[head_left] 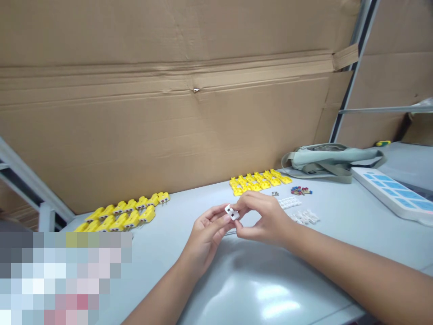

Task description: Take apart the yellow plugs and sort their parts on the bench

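Observation:
Between both hands, above the middle of the grey table [162, 271], is a small white plastic part [231, 212] with dark square openings. My left hand [211, 230] grips it from the left with thumb and fingers. From the right, my right hand [260, 214] has its fingertips closed at the part's edge; whether they pinch something smaller cannot be made out. Just right of my right hand lie white plastic pieces [306, 217] in a loose group and a row of white pieces [290, 202]. Small red and blue parts [301, 191] and tiny metal pieces [275, 193] are behind them.
Yellow shells [259, 182] lie in rows near the cardboard wall [203, 135]. Closed yellow plug-like units [118, 222] with metal pins stand at the left. A green bag [321, 158] and a white tray with blue panels [395, 189] occupy the right. Pixelation covers the lower left.

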A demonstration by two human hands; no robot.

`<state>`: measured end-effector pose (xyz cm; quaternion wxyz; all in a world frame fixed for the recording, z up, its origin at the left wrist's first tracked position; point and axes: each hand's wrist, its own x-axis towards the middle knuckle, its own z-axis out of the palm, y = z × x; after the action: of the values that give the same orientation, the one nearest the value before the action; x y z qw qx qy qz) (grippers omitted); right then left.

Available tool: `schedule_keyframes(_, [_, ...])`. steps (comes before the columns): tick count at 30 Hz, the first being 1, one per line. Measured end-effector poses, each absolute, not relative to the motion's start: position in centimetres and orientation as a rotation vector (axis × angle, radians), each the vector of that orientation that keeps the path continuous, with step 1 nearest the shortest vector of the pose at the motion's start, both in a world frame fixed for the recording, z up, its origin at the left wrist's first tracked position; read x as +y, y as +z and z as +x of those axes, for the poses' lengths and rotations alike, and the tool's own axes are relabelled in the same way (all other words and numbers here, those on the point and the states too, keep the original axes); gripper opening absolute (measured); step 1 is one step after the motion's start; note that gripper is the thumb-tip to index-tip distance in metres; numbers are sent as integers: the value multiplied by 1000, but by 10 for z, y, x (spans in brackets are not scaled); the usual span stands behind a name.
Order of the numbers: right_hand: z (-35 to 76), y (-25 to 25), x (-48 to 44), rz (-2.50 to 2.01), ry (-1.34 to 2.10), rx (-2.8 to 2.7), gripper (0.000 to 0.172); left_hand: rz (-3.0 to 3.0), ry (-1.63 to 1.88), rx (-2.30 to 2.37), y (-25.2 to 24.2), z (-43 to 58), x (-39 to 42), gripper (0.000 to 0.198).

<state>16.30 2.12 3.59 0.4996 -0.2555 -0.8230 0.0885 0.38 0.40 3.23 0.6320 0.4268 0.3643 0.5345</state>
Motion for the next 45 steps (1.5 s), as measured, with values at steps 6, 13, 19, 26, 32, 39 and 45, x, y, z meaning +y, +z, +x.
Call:
schedule_keyframes(6, [156, 28, 19, -644, 223, -2032, 15, 947, 1229, 955, 28, 8, 1, 33])
schedule_keyframes(13, [159, 23, 23, -663, 109, -2108, 9, 1030, 1085, 917, 25, 9, 1, 33])
schedule_keyframes(19, [164, 30, 26, -636, 150, -2109, 11, 1208, 1012, 840, 27, 3, 5, 28])
schedule_keyframes(26, [166, 37, 25, -774, 308, -2136, 25, 1250, 1026, 845, 22, 6, 6, 32])
schedule_keyframes(32, [167, 37, 23, -833, 378, -2180, 19, 1063, 1127, 949, 22, 12, 4, 29])
schedule_keyframes(39, [166, 32, 22, -862, 305, -2184, 15, 1184, 1079, 967, 23, 7, 5, 23])
schedule_keyframes(45, [164, 24, 24, -855, 262, -2201, 15, 1159, 1104, 947, 20, 8, 5, 25])
